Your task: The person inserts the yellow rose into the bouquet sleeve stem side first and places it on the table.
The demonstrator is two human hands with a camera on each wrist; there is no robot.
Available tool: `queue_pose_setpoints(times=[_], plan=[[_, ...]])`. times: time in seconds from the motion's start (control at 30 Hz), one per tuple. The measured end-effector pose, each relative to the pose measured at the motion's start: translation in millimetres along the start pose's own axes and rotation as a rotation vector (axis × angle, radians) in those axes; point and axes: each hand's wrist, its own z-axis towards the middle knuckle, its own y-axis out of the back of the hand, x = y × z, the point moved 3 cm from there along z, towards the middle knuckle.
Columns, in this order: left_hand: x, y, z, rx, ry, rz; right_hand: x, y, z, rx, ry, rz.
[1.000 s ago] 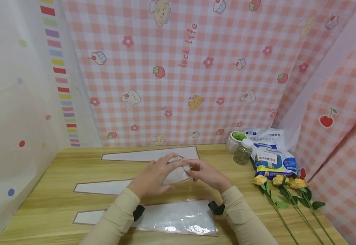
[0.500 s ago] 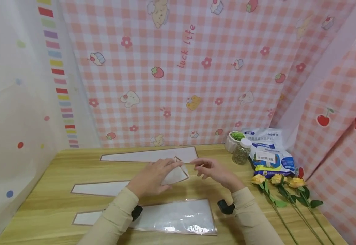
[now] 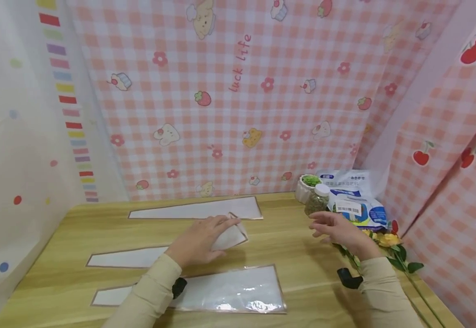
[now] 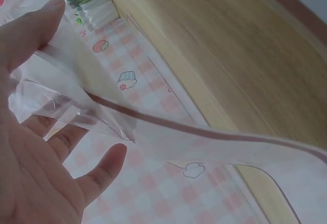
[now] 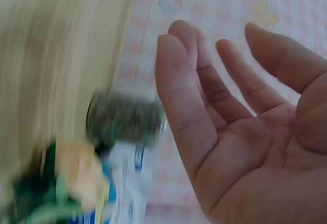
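- Wooden tabletop (image 3: 278,250), pink checked cloth (image 3: 221,114) behind.
- Middle plastic sleeve (image 3: 127,258): narrow end toward the tabletop's left edge.
- Left hand (image 3: 198,239): fingers slightly bent, holding the sleeve's wide end.
- Right hand (image 3: 342,233): empty, loosely curved, near the jar (image 3: 315,203).
- Yellow roses (image 3: 388,239) along the tabletop's right edge.

A tapered, whitish plastic sleeve (image 3: 228,238) with brown edging is held near its wide end by the left hand (image 3: 197,240); that end is lifted, its mouth parted, the narrow end laid on the table (image 3: 49,264).
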Motion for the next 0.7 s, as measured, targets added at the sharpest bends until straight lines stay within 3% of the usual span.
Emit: queue_pose_setpoints(times=[0.33,0.7], plan=[[4.9,1.8,-1.6,0.022,0.027,-0.02,-36,51,-43.5,-0.089,-0.138,-0.06],[6.7,2.5,1.9,0.026,0.02,0.026,-66,61,-74.2,-0.125,-0.289,-0.151]])
